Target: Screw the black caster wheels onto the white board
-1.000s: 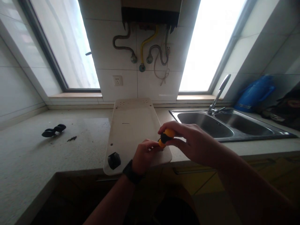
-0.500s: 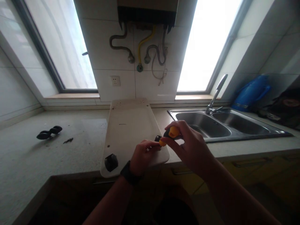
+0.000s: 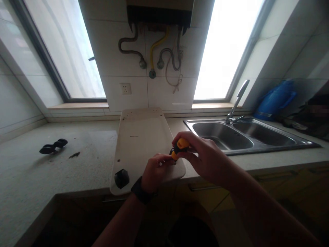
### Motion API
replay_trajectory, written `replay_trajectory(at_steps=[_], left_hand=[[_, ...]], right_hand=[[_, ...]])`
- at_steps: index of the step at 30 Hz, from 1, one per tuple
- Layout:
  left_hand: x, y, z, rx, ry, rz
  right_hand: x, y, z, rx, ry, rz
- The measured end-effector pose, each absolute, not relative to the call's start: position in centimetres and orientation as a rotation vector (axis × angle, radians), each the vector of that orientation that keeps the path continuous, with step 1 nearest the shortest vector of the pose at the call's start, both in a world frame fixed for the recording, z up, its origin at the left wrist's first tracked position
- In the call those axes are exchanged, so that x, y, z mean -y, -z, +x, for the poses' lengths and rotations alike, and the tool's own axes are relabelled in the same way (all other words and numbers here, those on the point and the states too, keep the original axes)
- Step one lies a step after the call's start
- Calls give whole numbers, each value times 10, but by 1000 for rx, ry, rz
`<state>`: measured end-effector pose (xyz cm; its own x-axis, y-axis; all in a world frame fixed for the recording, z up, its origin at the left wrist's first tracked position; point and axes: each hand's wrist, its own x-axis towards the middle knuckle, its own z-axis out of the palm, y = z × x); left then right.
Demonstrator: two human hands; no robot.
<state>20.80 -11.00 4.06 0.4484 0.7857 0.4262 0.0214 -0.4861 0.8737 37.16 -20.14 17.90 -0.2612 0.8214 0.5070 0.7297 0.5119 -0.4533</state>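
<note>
In the head view, my right hand [image 3: 202, 150] is clasped around a yellow-and-black hand tool with a thick, rounded handle [image 3: 182, 143], thumb below and fingers above. The tool tilts down toward my left hand [image 3: 153, 171], its lower yellow end at the left fingertips. My left fingers are bent together there; I cannot tell whether they pinch the tool, a small part beneath it, or both. Just beyond those fingertips, a small black part [image 3: 171, 151] is partly hidden by the tool. Below both hands, a pale, flat board with rounded corners [image 3: 142, 144] lies on the speckled light countertop [image 3: 84, 175], its near edge reaching past the counter's front. Left of my left hand, a black, blocky fitting [image 3: 121, 178] sits at the board's near-left corner. Farther left, well apart from the hand, are small dark pieces [image 3: 74, 155] and, beyond them, a pair of glossy black rounded parts [image 3: 53, 146]. Beyond and to the right of my right hand is a stainless-steel double-basin sink [image 3: 272, 149] with a chrome faucet [image 3: 238, 99].
</note>
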Motion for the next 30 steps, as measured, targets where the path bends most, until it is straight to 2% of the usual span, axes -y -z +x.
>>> replay_trajectory(at_steps=[8, 15, 18, 25, 27, 30], left_hand=[[113, -43, 208, -674, -1109, 1878], [111, -41, 209, -681, -1141, 1853], [111, -43, 210, -709, -1130, 1841], [111, -41, 214, -690, -1131, 1771], [110, -40, 213, -681, -1125, 1768], [111, -41, 211, -682, -1112, 1759]], right_hand=[[211, -161, 359, 1850, 167, -1337], [212, -160, 351, 1773, 266, -1382], [209, -168, 358, 1844, 123, -1375], [193, -192, 394, 2181, -596, -1062], [188, -194, 396, 2184, -655, -1041], [188, -194, 391, 2200, -545, -1082]])
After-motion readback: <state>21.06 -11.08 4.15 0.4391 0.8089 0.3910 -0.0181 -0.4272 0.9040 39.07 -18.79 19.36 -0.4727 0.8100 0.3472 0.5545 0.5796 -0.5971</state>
